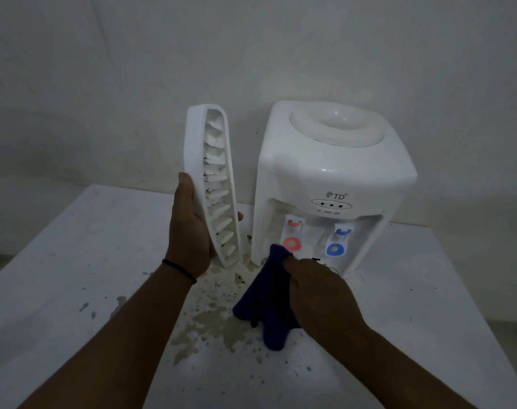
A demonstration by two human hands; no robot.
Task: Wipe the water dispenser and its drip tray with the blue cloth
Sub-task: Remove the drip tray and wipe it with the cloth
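Dirty puddle [210, 323] on white table [74, 261], grey wall [133, 54] behind

Both forearms are stretched forward from the bottom of the frame, bare, angled in toward each other. The left hand [189, 231] is raised with the palm turned inward, thumb up along the near edge of the drip tray [213, 184], fingers wrapped behind it so only 1 fingertip is seen poking out on the far side. A thin black band is worn at the left wrist. The right hand [319, 293] is held lower, knuckles up, fingers curled around the blue cloth [266, 305].
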